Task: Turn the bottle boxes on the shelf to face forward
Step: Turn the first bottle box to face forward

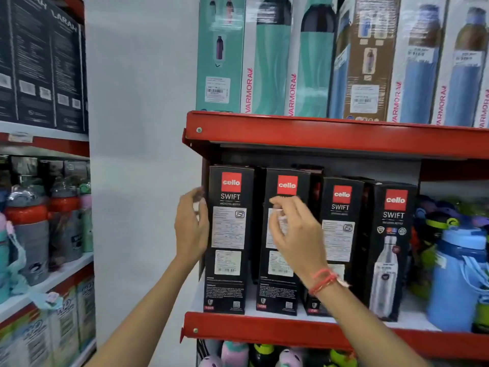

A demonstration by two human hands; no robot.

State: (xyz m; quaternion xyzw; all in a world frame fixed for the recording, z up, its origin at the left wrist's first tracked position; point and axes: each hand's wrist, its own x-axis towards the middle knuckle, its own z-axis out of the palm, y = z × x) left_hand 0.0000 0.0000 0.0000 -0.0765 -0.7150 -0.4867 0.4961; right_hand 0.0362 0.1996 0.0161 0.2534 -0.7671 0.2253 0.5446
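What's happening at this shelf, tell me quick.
A person is straightening a row of four black Cello Swift bottle boxes on a red shelf. The left hand is at the left edge of the first box, and the right hand is in front of the second box, fingers spread with no firm hold visible. Those two and the third box show label panels; only the fourth box shows the bottle picture.

Four black boxes on the red shelf each read "cello" on a red square with "SWIFT" below. The tall boxes above carry "VARMORA" vertically. The dark boxes upper left read "LARAH" — the fine print and barcode labels are probably too blurred to read.
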